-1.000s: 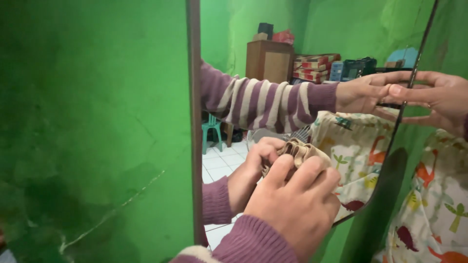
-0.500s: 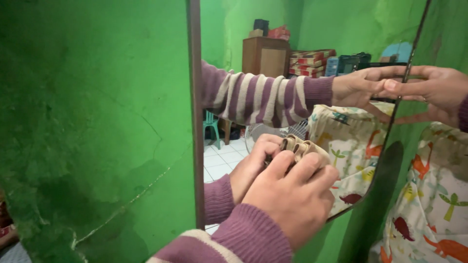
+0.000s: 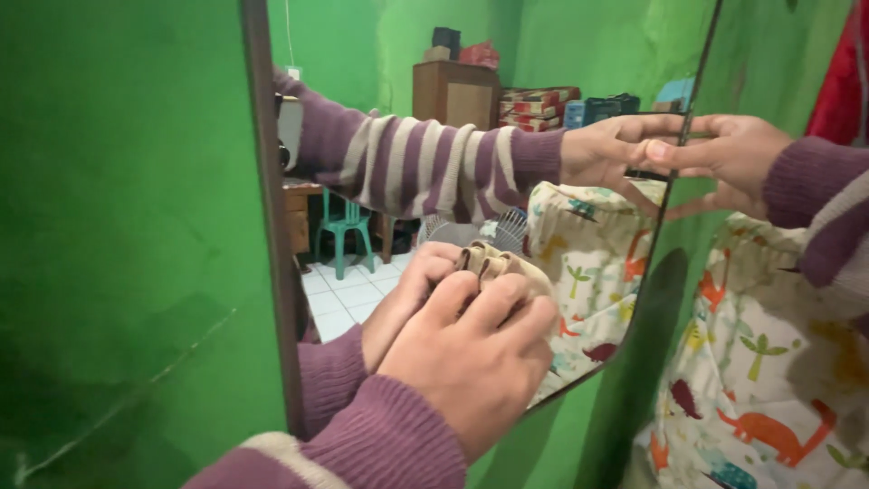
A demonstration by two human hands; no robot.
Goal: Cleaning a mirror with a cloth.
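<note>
A frameless mirror [image 3: 362, 290] with a curved lower edge leans on a green wall [image 3: 118, 226]. My left hand [image 3: 471, 362], in a purple sleeve, presses a bunched beige cloth [image 3: 496, 263] against the glass near the middle. The reflection of that hand meets it from behind the cloth. My right hand [image 3: 733, 154] grips the mirror's right edge at the top, thumb and fingers pinching the rim. Its reflection and a striped purple and cream sleeve show in the glass.
A cream fabric printed with dinosaurs and palm trees [image 3: 769, 362] hangs at the lower right, beside the mirror. Something red [image 3: 842, 72] hangs at the top right. The mirror reflects a room with a wooden cabinet, stacked boxes, a green plastic chair and white floor tiles.
The mirror and both hands now sit further left in view, and my right sleeve has come into view. The cloth hand has shifted slightly up the glass. Both grips are unchanged.
</note>
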